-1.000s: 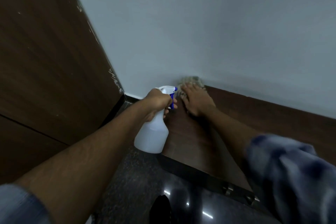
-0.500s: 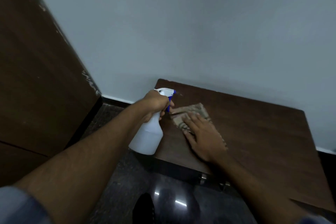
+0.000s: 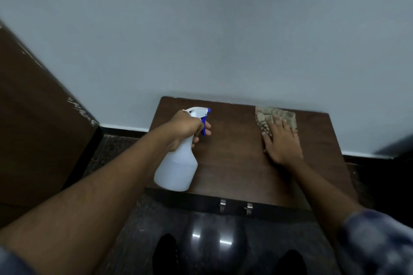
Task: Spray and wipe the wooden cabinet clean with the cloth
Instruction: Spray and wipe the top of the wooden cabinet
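Step in hand, by my reading: wiping, with the sprayer held ready. The right hand point(image 3: 282, 140) lies flat on the cloth point(image 3: 276, 115), its grip spread, with the fingers straight and pressing down rather than pinching. The cloth is a patterned rag, bunched at the far right corner of the wooden cabinet point(image 3: 234, 163) top, just beside the wall point(image 3: 223, 40). Its near part is hidden under the fingers. The left hand point(image 3: 188, 128) has its grip closed round the neck of the spray bottle point(image 3: 176, 168), with one finger across the blue trigger. The bottle hangs tilted over the left part of the top, nozzle pointing away from the person. Cannot tell whether the trigger is squeezed; no mist and no wet sheen can be made out on the wood. Progress cannot be judged from the surface, which looks evenly dull. Two metal handles point(image 3: 235, 206) show on the front edge, and that face is in shadow. The next move calls for a firm, flat drag of the cloth back across the top in overlapping passes, and for a fresh spray on the middle and left if dry. The front face would follow the top.
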A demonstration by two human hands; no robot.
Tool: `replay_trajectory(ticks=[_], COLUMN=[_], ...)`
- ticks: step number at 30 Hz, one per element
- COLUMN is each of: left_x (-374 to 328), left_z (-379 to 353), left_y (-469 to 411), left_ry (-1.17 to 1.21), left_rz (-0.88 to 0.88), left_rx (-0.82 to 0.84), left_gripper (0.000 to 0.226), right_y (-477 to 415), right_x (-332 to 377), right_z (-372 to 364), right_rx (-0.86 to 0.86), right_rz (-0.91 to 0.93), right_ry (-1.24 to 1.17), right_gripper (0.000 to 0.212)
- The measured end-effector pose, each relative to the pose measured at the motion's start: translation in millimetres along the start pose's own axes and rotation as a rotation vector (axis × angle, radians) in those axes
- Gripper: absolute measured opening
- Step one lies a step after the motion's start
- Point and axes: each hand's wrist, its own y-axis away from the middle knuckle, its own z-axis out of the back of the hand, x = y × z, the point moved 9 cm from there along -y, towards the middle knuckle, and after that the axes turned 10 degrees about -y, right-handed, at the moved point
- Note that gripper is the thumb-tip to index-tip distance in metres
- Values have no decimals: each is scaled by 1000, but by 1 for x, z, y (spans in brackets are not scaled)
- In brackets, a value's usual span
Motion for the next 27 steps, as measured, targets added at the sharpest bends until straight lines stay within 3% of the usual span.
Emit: replay_trajectory(ticks=[5, 8, 10, 12, 15, 17, 19, 21, 22, 24, 27], left_x=[8, 29, 44, 60, 77, 82, 84, 86, 87, 90, 99], left_z=[-33, -56, -66, -76, -75, -72, -66, -59, -55, -49, -41], left_y=[26, 50, 69, 83, 109, 126, 143, 156, 159, 161, 154], left_ry=[35, 81, 119, 187, 265, 252, 239, 234, 233, 234, 261], left_rz=[-14, -22, -16, -3, 23, 25, 21, 10, 5, -1, 10], left_rx=[60, 66, 33, -4, -70, -81, -86, -108, -121, -143, -156], left_gripper=[33, 34, 32, 30, 32, 33, 34, 34, 35, 34, 33], right_y=[62, 45, 35, 44, 115, 149, 156, 155, 152, 141, 114], right_x=[-32, -89, -72, -14, 78, 85, 47, -11, -38, -71, -69], right_z=[-2, 20, 21, 7, -38, -46, -37, -16, -4, 9, 10], right_rx=[35, -50, -37, -29, 114, 181, 195, 137, 95, 63, 35], right_rz=[172, -185, -325, -182, 213, 321, 241, 38, -79, -246, -353], right_ry=[11, -34, -131, -137, -45, -26, 46, 119, 98, -25, -153], right_gripper=[60, 60, 59, 58, 56, 56, 69, 95, 96, 82, 60])
